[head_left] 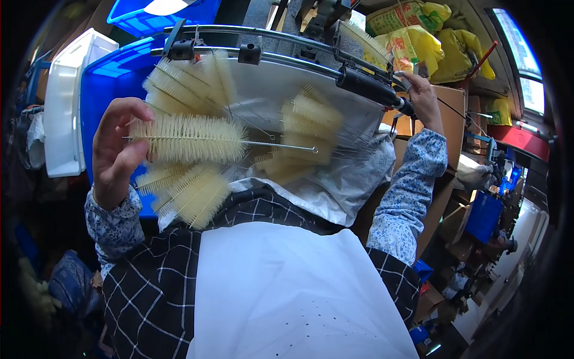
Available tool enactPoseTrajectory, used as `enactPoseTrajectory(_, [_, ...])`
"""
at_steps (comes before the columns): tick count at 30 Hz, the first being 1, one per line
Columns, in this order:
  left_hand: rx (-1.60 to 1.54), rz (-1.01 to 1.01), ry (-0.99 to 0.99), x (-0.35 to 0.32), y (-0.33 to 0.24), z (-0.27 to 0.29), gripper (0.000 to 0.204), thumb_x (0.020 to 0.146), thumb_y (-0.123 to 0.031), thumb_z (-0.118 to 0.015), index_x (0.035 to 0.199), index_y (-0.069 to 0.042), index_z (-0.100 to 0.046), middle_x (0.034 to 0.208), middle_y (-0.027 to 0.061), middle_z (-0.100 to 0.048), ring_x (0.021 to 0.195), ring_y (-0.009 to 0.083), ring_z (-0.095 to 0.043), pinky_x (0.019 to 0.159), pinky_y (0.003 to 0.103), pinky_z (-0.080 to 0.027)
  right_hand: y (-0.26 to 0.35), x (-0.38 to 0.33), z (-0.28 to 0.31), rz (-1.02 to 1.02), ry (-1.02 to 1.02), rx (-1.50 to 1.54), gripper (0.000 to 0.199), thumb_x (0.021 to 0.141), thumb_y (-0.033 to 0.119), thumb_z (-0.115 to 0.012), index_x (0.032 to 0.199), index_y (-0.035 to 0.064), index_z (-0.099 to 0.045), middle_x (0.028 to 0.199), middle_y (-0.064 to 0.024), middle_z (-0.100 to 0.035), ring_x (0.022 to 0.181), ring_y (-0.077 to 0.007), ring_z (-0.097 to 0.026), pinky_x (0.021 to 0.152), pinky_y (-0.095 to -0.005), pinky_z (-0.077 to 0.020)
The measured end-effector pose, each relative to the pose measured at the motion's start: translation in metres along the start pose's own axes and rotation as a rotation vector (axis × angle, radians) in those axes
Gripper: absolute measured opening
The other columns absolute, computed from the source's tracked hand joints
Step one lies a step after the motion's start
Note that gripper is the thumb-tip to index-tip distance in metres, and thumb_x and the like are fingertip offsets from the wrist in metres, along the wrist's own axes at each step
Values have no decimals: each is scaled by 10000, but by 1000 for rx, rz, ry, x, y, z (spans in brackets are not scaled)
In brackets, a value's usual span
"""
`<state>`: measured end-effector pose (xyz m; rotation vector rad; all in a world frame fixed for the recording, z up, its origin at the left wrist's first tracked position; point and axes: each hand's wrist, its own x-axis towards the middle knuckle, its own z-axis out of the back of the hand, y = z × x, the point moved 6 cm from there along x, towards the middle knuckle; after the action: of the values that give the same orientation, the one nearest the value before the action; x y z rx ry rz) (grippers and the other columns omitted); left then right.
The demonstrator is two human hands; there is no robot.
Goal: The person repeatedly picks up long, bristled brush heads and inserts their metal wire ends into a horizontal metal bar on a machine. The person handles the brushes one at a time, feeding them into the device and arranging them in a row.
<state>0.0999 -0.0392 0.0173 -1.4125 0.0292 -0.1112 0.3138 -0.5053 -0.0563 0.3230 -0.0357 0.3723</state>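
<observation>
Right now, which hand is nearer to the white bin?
Left. The left hand, holding a brush, is just right of the white bin; the right hand is much farther right, beside the black cylinder.

Nothing legible from here. Only print I can make out is on the yellow bags piled at upper right: the rear bag (pixel 396 18) has red and green printing across its face, and the front bag (pixel 391 46) has red lettering with green and pale patches. Creases, angle and blur break up the characters on both, so I can't give you any wording or numbers off either.
</observation>
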Motion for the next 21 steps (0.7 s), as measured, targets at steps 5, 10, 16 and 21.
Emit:
enactPoseTrajectory(5, [-44, -8, 126, 18, -8, -32, 374, 655, -68, -477, 1025, -12, -467, 954, 62, -455, 870, 147, -489, 760, 279, -423, -21, -2, -12, -239, -48, 94, 179, 839, 217, -538, 996, 187, -619, 759, -106, -569, 769, -247, -529, 727, -334, -412])
enactPoseTrajectory(10, [-21, -61, 156, 18, -8, -33, 360, 655, -75, -481, 1011, -23, -481, 948, 64, -457, 868, 150, -497, 769, 282, -429, -26, 20, -4, -42, -279, -186, 167, 846, 205, -523, 986, 255, -598, 733, -74, -560, 802, -235, -535, 704, -338, -415])
enactPoseTrajectory(16, [-122, 61, 111, 6, 9, -15, 361, 678, -88, -492, 1032, -23, -469, 953, 65, -457, 881, 150, -500, 760, 284, -431, -67, 5, 7, -189, -62, 308, 197, 850, 189, -539, 1035, 141, -585, 849, -53, -614, 815, -183, -557, 746, -323, -432])
enactPoseTrajectory(21, [-216, 44, 123, 11, 15, -23, 357, 689, -64, -499, 1042, -26, -465, 957, 56, -457, 879, 141, -498, 739, 273, -435, 41, -65, 34, -238, 507, 758, 448, 841, 259, -575, 1209, 31, -457, 1031, -67, -580, 1034, -163, -499, 884, -330, -387])
